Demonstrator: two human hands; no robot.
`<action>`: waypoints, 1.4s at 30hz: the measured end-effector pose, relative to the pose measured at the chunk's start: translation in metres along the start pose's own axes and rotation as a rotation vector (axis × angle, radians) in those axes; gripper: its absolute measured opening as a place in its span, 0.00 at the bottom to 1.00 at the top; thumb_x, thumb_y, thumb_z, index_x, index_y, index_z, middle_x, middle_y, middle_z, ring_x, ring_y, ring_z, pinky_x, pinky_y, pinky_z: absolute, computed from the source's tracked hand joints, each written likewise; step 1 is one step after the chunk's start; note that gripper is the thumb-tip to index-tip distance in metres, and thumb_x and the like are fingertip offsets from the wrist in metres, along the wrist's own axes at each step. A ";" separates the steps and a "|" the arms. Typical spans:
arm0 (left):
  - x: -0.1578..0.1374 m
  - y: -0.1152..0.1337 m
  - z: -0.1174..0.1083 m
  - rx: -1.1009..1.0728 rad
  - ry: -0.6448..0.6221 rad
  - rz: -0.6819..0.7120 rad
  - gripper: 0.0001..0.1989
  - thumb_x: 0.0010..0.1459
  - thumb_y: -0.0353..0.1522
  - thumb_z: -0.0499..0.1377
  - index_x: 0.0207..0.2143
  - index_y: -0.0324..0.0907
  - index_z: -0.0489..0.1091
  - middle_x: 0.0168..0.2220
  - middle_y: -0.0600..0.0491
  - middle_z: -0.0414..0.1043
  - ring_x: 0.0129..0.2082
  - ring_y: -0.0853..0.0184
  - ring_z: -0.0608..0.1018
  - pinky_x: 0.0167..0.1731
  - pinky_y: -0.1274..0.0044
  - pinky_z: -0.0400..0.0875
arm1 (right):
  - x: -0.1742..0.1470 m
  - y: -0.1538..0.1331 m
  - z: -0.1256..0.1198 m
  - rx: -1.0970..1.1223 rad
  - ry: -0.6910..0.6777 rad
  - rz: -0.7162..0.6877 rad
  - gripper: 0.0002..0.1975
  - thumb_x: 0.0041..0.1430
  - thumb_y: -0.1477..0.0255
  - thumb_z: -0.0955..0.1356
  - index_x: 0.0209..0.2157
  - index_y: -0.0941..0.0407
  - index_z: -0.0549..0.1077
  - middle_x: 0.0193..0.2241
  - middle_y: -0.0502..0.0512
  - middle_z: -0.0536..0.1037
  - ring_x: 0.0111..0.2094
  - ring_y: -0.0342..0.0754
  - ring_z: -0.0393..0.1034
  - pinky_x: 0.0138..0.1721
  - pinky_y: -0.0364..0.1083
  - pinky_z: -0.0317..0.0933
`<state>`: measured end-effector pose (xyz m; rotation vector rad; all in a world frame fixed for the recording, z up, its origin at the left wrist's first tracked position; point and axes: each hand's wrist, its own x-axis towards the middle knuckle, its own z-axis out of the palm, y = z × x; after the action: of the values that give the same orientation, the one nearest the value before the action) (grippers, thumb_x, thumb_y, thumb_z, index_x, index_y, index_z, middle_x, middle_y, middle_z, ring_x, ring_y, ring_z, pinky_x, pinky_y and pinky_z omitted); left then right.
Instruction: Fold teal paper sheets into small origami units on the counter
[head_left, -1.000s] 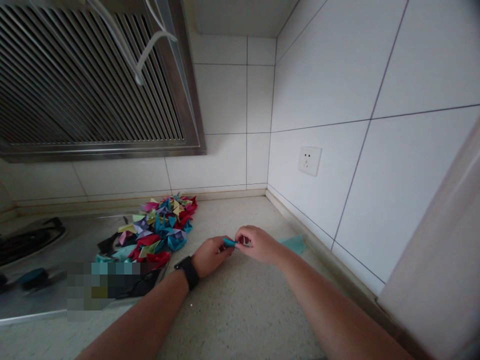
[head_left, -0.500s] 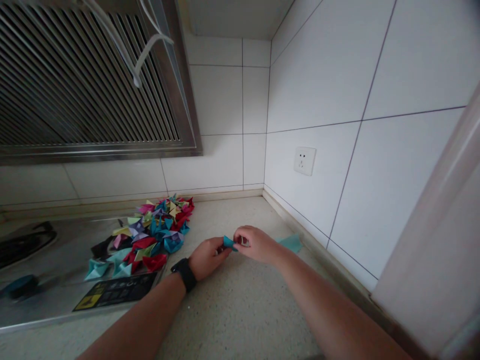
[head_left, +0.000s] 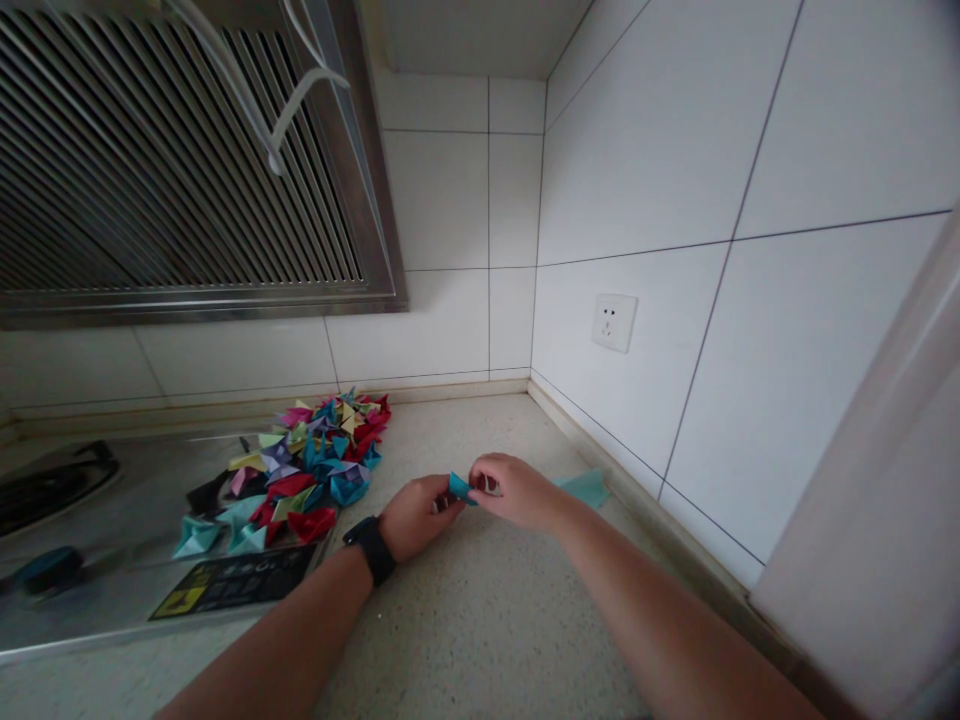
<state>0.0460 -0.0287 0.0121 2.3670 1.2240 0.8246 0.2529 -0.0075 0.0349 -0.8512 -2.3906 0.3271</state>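
Note:
A small piece of folded blue paper (head_left: 460,488) is pinched between my two hands, just above the speckled countertop (head_left: 480,620). My left hand (head_left: 417,514), with a black watch on its wrist, grips its left side, fingers closed. My right hand (head_left: 517,488) pinches its right side with thumb and curled fingers. Some of the paper is hidden behind the fingertips. Beyond my right wrist lies light teal paper (head_left: 588,487), flat on the counter and partly covered by the arm.
Many colourful folded paper shapes (head_left: 315,470) are heaped at the left, across the gas stove (head_left: 135,560) and the counter. A range hood (head_left: 187,200) with a hanging white cable is above. Tiled walls meet in a corner; the right one carries a power socket (head_left: 614,322).
The whole view has shifted slightly, so things sit a little further right. Both hands keep hold of the blue paper in nearly the same pose.

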 end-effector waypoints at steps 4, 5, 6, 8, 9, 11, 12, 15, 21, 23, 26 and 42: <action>0.000 0.001 -0.001 -0.006 -0.006 0.018 0.12 0.60 0.37 0.52 0.36 0.39 0.71 0.28 0.53 0.69 0.27 0.71 0.68 0.27 0.80 0.59 | 0.000 -0.002 -0.001 0.025 -0.014 0.027 0.03 0.55 0.72 0.67 0.33 0.57 0.70 0.28 0.51 0.71 0.29 0.41 0.61 0.30 0.40 0.52; 0.000 0.001 -0.001 -0.005 -0.009 0.020 0.12 0.60 0.36 0.52 0.36 0.39 0.71 0.29 0.53 0.70 0.27 0.71 0.68 0.27 0.80 0.59 | -0.001 -0.003 -0.001 0.035 -0.021 0.034 0.03 0.56 0.72 0.67 0.33 0.57 0.70 0.27 0.50 0.71 0.28 0.40 0.61 0.30 0.40 0.51; 0.000 0.002 -0.001 -0.006 -0.013 0.021 0.12 0.60 0.36 0.51 0.36 0.39 0.71 0.29 0.53 0.70 0.28 0.70 0.68 0.28 0.80 0.59 | -0.001 -0.003 -0.001 0.043 -0.026 0.038 0.04 0.56 0.72 0.67 0.33 0.57 0.70 0.27 0.50 0.71 0.27 0.40 0.61 0.29 0.40 0.51; -0.001 0.002 -0.001 -0.013 -0.018 0.029 0.11 0.60 0.35 0.51 0.36 0.39 0.70 0.29 0.53 0.70 0.28 0.71 0.68 0.28 0.80 0.59 | -0.001 -0.003 0.000 0.052 -0.029 0.041 0.03 0.56 0.72 0.66 0.33 0.57 0.70 0.26 0.49 0.71 0.27 0.39 0.61 0.28 0.40 0.50; -0.001 0.002 0.000 -0.020 -0.018 0.034 0.11 0.60 0.35 0.51 0.36 0.39 0.70 0.29 0.53 0.70 0.28 0.71 0.68 0.28 0.80 0.59 | -0.001 -0.003 0.001 0.056 -0.028 0.042 0.03 0.56 0.72 0.66 0.33 0.57 0.70 0.26 0.49 0.70 0.26 0.39 0.61 0.28 0.40 0.50; -0.001 0.002 0.000 -0.028 -0.020 0.042 0.11 0.61 0.35 0.51 0.36 0.39 0.70 0.29 0.53 0.70 0.27 0.71 0.68 0.28 0.80 0.59 | 0.000 -0.003 0.001 0.065 -0.030 0.049 0.03 0.57 0.72 0.66 0.33 0.57 0.70 0.26 0.49 0.70 0.26 0.39 0.61 0.28 0.40 0.50; -0.001 0.001 0.000 -0.026 -0.019 0.043 0.11 0.61 0.36 0.51 0.36 0.39 0.70 0.29 0.53 0.70 0.27 0.71 0.68 0.28 0.80 0.59 | 0.000 -0.003 0.001 0.069 -0.030 0.054 0.03 0.57 0.72 0.66 0.33 0.57 0.70 0.26 0.49 0.70 0.26 0.39 0.61 0.28 0.40 0.50; -0.001 0.001 0.000 -0.011 -0.009 0.046 0.12 0.61 0.36 0.51 0.36 0.39 0.70 0.29 0.53 0.70 0.28 0.71 0.68 0.28 0.80 0.59 | 0.000 -0.005 0.000 0.073 -0.028 0.061 0.03 0.56 0.72 0.66 0.33 0.57 0.70 0.26 0.49 0.71 0.26 0.39 0.61 0.28 0.40 0.51; -0.001 0.005 -0.002 -0.022 -0.012 0.043 0.11 0.61 0.35 0.51 0.36 0.39 0.70 0.29 0.53 0.70 0.28 0.71 0.69 0.28 0.80 0.59 | 0.000 -0.007 -0.002 0.082 -0.017 0.058 0.03 0.56 0.72 0.66 0.33 0.57 0.70 0.27 0.49 0.71 0.27 0.39 0.61 0.28 0.39 0.51; -0.001 0.006 -0.002 -0.026 -0.007 0.038 0.11 0.60 0.35 0.51 0.36 0.39 0.70 0.29 0.54 0.70 0.28 0.71 0.69 0.28 0.81 0.59 | -0.001 -0.007 -0.002 0.087 -0.011 0.057 0.03 0.56 0.72 0.66 0.33 0.57 0.70 0.27 0.49 0.71 0.27 0.39 0.61 0.29 0.39 0.51; -0.001 0.007 -0.002 -0.027 -0.007 0.037 0.10 0.60 0.34 0.51 0.35 0.39 0.70 0.29 0.54 0.70 0.28 0.71 0.69 0.28 0.81 0.59 | -0.001 -0.006 -0.002 0.087 -0.009 0.059 0.03 0.55 0.72 0.67 0.32 0.57 0.70 0.26 0.49 0.70 0.26 0.39 0.60 0.28 0.39 0.50; -0.001 0.005 0.000 -0.228 -0.016 0.008 0.14 0.62 0.38 0.51 0.34 0.37 0.69 0.29 0.52 0.70 0.28 0.71 0.70 0.28 0.80 0.62 | -0.001 -0.005 0.001 0.188 -0.012 0.094 0.06 0.58 0.69 0.66 0.33 0.57 0.69 0.25 0.48 0.69 0.25 0.39 0.60 0.26 0.39 0.50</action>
<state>0.0484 -0.0324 0.0139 2.1920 1.0539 0.8948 0.2504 -0.0116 0.0357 -0.8767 -2.2915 0.5852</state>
